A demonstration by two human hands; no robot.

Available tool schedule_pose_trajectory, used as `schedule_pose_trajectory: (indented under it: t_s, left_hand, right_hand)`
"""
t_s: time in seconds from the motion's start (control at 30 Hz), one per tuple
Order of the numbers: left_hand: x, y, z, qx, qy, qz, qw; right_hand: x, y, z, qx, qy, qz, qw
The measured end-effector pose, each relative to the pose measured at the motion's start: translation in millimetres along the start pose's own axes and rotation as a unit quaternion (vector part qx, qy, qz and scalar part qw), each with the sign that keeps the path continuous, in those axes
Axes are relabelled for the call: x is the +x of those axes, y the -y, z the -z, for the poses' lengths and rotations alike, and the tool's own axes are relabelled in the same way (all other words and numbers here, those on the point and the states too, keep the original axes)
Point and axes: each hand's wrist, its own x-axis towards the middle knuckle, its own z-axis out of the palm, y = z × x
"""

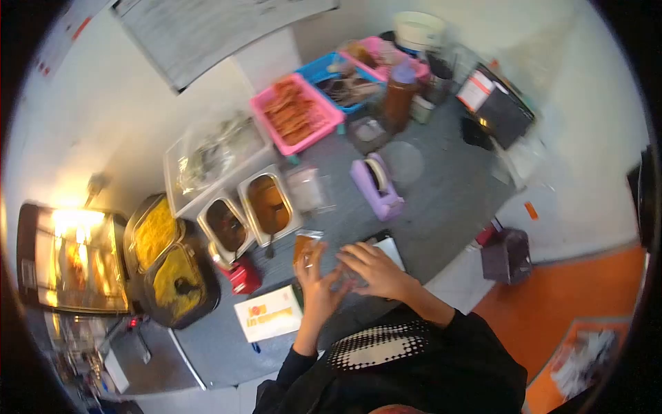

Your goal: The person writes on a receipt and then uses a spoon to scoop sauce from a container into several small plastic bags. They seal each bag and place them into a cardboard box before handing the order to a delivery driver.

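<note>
My left hand [317, 279] is closed, with a small clear plastic bag of orange-brown sauce [303, 243] at its fingertips. Facing it, my right hand [376, 270] has bent fingers closing over something see-through [350, 277], perhaps thin plastic; blur hides what it is. The two hands are close together above the near edge of the grey table [331, 221]. Just left of my left hand lies a white box with orange and red lettering [269, 315]. A dark-edged white flat object [389, 250] lies partly behind my right hand.
Metal pans of dark sauce [229, 228] and brown sauce [269, 203] stand ahead-left, beside yellow food trays [155, 234] and a lit warmer [79, 259]. Pink [296, 114] and blue baskets [341, 83] hold food behind. A purple tape dispenser [377, 186] and sauce bottle [400, 100] stand ahead-right.
</note>
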Motion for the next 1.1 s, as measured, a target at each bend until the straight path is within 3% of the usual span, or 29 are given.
schedule_pose_trajectory:
  t_s: [0.1,0.13,0.23,0.33,0.43,0.47,0.57,0.7,0.73,0.87,0.97,1.0,1.1]
  left_hand:
    - [-11,16,-6,-0.222,-0.088,0.063,0.969]
    - [-11,25,-2,-0.115,-0.196,0.062,0.972]
    - [1,64,23,-0.032,-0.262,0.15,0.953]
    - [19,103,28,-0.14,-0.158,0.189,0.959]
    - [45,138,-1,-0.168,-0.282,0.106,0.939]
    - [55,142,-10,-0.273,-0.35,0.166,0.881]
    - [69,139,-6,-0.348,-0.416,0.291,0.788]
    - [57,122,0,-0.256,-0.413,0.164,0.858]
    - [54,116,4,-0.208,-0.377,0.169,0.887]
    - [59,125,-14,-0.183,-0.355,0.203,0.894]
    - [65,128,-20,-0.391,-0.42,0.256,0.778]
    - [64,130,-22,-0.468,-0.447,0.263,0.715]
    - [53,124,-24,-0.558,-0.502,0.292,0.593]
  right_hand:
    - [9,-11,-6,0.173,0.024,-0.036,0.984]
    - [14,-11,-3,0.219,0.007,-0.056,0.974]
    - [28,-17,-3,0.301,-0.045,-0.087,0.949]
    - [40,-27,-18,0.322,-0.087,-0.088,0.939]
    - [55,-20,-31,0.324,-0.091,-0.086,0.938]
    - [58,-21,-34,0.322,-0.089,-0.081,0.939]
    - [61,-27,-43,0.302,-0.079,-0.079,0.947]
    - [52,-53,-46,0.255,-0.08,-0.093,0.959]
    - [51,-59,-48,0.249,-0.086,-0.097,0.96]
    - [54,-69,-52,0.291,-0.082,-0.129,0.944]
    - [62,-68,-54,0.317,-0.08,-0.127,0.937]
    - [65,-68,-54,0.312,-0.075,-0.125,0.939]
    - [74,-72,-53,0.311,-0.071,-0.108,0.942]
